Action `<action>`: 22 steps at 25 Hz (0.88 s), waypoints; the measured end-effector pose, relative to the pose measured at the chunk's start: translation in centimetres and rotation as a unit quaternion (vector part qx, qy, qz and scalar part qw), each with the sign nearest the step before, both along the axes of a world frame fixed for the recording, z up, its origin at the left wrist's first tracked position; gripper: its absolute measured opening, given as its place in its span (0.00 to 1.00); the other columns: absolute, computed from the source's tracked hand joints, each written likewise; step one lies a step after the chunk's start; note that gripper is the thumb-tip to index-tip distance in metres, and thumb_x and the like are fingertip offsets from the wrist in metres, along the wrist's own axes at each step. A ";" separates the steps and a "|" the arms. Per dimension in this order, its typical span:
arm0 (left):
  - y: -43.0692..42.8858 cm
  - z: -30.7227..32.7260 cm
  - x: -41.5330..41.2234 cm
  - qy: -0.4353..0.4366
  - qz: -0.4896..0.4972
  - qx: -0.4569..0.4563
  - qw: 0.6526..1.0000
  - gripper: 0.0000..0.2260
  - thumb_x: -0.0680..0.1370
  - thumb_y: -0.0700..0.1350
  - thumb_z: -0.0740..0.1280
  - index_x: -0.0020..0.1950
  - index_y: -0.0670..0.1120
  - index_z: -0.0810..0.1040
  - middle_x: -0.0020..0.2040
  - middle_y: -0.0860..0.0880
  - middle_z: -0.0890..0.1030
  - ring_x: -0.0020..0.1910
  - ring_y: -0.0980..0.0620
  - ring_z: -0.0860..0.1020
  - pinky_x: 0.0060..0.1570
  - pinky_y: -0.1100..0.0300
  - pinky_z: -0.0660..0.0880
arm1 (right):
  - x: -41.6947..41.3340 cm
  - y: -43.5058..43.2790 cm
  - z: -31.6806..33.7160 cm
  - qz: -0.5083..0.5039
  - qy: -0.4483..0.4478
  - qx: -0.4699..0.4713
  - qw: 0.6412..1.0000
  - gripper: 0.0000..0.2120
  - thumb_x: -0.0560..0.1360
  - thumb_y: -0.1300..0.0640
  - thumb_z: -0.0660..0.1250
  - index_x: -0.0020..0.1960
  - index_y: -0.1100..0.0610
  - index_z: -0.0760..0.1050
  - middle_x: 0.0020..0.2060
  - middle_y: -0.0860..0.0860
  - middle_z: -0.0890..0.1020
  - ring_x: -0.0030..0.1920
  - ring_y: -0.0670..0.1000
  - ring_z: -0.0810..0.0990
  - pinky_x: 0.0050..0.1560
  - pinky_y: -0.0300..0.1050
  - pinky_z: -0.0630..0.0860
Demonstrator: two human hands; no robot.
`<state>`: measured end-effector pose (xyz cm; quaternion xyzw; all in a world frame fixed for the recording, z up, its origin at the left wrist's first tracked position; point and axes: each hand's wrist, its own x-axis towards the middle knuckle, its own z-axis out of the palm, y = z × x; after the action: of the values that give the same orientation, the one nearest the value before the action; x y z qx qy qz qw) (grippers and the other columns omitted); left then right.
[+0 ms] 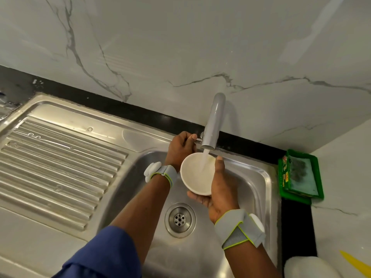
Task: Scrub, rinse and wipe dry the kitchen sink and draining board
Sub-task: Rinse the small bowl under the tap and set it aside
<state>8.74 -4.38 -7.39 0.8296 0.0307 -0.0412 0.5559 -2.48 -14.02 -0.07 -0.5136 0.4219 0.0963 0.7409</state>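
2 things are mine to clean here: the draining board (60, 161), ribbed and beaded with a few drops on the left, and the sink (253, 187) just beside it on the right, wet and bare down to the plughole (180, 217).

My left hand (181, 146) is at the back rim of the sink, with its fingers and thumb curled round the small lever (198, 139) at the foot of the tap (212, 121). If I push that lever too far, the water (205, 159) is likely to hit hard and spray over the wall and the dark counter strip, which means more to wipe later.

The stream falls straight into the white bowl (195, 173), which I hold tilted under the spout. My right hand (218, 189) cups it from beneath, with the thumb up along the far rim. I judge 1 real risk here: the bowl is wet, gets heavier as it fills and rests in a 1-handed grip, so it could slip, crack on the steel or dump its water early. Because of the tilt, it could also spill over the near edge onto my wrist strap.

At the far right a green tray (301, 197) holds the scrub pad (301, 173), well apart from both hands. Splash from the tap could soak it.
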 end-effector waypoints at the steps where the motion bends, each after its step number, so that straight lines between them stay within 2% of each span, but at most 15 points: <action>1: -0.1 -0.4 0.1 0.006 0.004 -0.012 1.000 0.04 0.82 0.39 0.69 0.50 0.40 0.77 0.35 0.54 0.77 0.31 0.67 0.76 0.33 0.74 0.72 | -0.1 0.1 -0.3 0.001 0.005 0.005 1.000 0.25 0.76 0.32 0.63 0.56 0.52 0.78 0.48 0.58 0.84 0.44 0.60 0.85 0.31 0.52 0.81; 5: -0.5 -1.0 0.3 0.023 0.009 -0.035 0.999 0.07 0.83 0.42 0.68 0.56 0.38 0.77 0.38 0.52 0.79 0.33 0.67 0.78 0.35 0.74 0.75 | -0.3 0.2 -0.8 0.005 0.007 0.023 1.000 0.27 0.75 0.30 0.62 0.59 0.51 0.76 0.51 0.59 0.84 0.48 0.61 0.85 0.33 0.52 0.82; 11: -0.4 -0.7 0.6 0.048 0.007 -0.048 0.998 0.08 0.83 0.43 0.68 0.57 0.38 0.77 0.39 0.52 0.80 0.32 0.67 0.78 0.32 0.73 0.75 | -0.5 0.1 -0.7 -0.020 -0.003 0.052 0.998 0.27 0.76 0.32 0.61 0.63 0.51 0.75 0.54 0.59 0.83 0.50 0.62 0.84 0.32 0.51 0.82; 17: -0.8 -0.5 0.2 0.064 0.027 -0.088 0.994 0.05 0.84 0.40 0.67 0.55 0.39 0.77 0.39 0.52 0.80 0.31 0.67 0.78 0.32 0.74 0.75 | -0.1 -0.4 -0.3 -0.015 -0.015 0.034 0.999 0.22 0.77 0.32 0.60 0.59 0.47 0.75 0.55 0.59 0.82 0.51 0.63 0.83 0.32 0.51 0.81; 20: -1.0 0.2 -0.2 0.071 0.028 -0.099 0.992 0.01 0.84 0.39 0.66 0.54 0.41 0.75 0.39 0.52 0.79 0.31 0.68 0.78 0.32 0.75 0.74 | -0.1 -0.4 -0.3 -0.008 -0.012 0.029 0.999 0.18 0.77 0.32 0.60 0.53 0.45 0.75 0.55 0.58 0.81 0.52 0.63 0.83 0.32 0.51 0.81; 22: -1.2 0.7 -0.3 0.077 0.038 -0.101 0.991 0.03 0.84 0.39 0.66 0.50 0.44 0.75 0.38 0.52 0.78 0.31 0.69 0.78 0.31 0.76 0.72 | -0.2 -0.3 -0.4 -0.006 -0.013 0.029 0.999 0.18 0.77 0.32 0.60 0.51 0.45 0.75 0.54 0.58 0.82 0.51 0.62 0.83 0.32 0.51 0.81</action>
<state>8.40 -5.57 -6.70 0.7615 0.1004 -0.0867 0.6344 -2.66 -14.30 -0.44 -0.4902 0.4124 0.0970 0.7618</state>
